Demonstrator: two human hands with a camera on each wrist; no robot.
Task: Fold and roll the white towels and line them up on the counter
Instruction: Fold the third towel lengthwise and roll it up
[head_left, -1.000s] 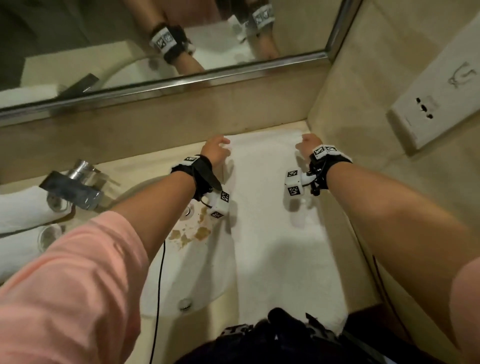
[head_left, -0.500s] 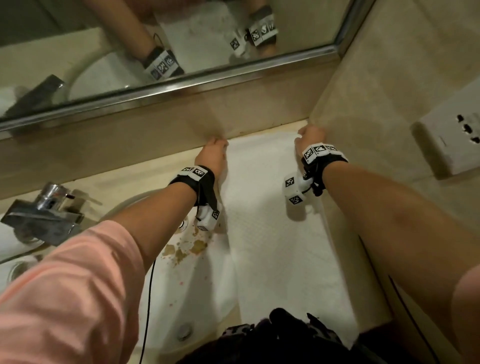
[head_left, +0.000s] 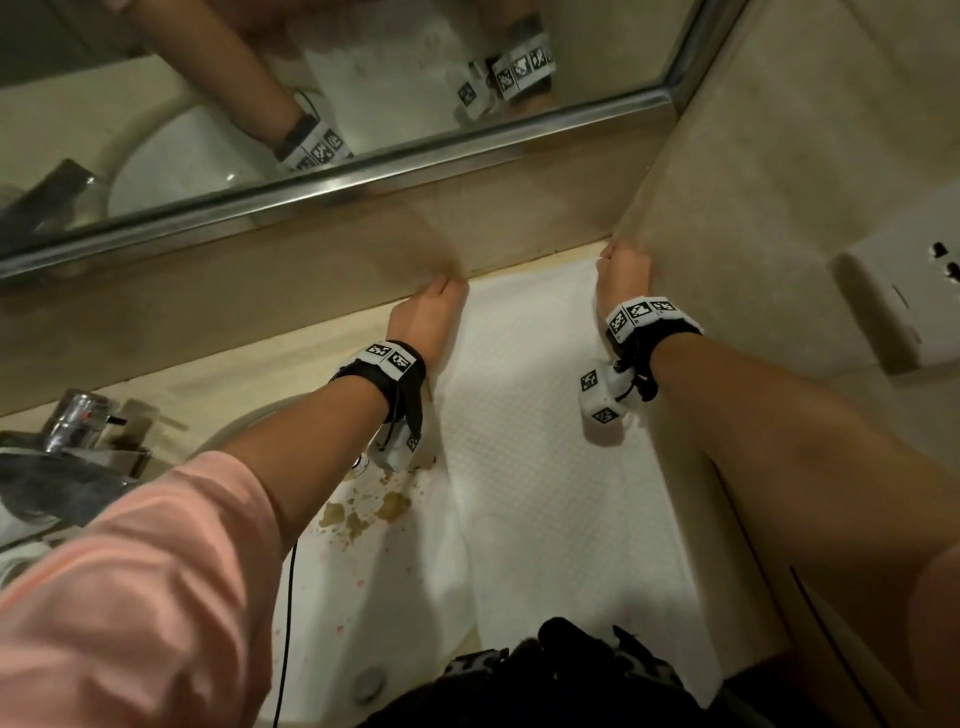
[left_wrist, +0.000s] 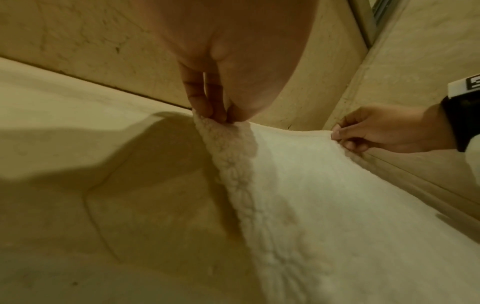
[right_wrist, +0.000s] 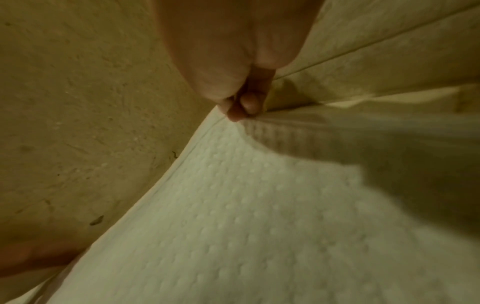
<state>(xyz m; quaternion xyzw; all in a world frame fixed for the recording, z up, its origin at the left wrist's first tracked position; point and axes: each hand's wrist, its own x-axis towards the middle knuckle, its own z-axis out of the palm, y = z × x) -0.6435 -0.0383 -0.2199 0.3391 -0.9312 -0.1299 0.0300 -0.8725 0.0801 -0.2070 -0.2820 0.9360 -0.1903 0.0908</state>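
A white dimpled towel (head_left: 540, 483) lies lengthwise on the beige counter (head_left: 291, 358), from the back wall toward me, its left side draped over the basin rim. My left hand (head_left: 434, 312) pinches the towel's far left corner (left_wrist: 207, 121) against the back wall. My right hand (head_left: 621, 273) pinches the far right corner (right_wrist: 241, 121) in the counter's back right corner. In the left wrist view the right hand (left_wrist: 384, 131) shows holding the far edge, which is stretched between both hands.
A white basin (head_left: 363, 571) with brown stains lies left of the towel, a chrome tap (head_left: 78, 447) further left. A mirror (head_left: 311, 104) runs along the back wall. A wall socket (head_left: 904, 301) is on the right wall. Dark fabric (head_left: 561, 680) lies at the front edge.
Both hands have moved away from me, carrying the towel's far corners back to the wall and stretching it flat. The head view has shifted right, so the rolled towels at left left the frame.
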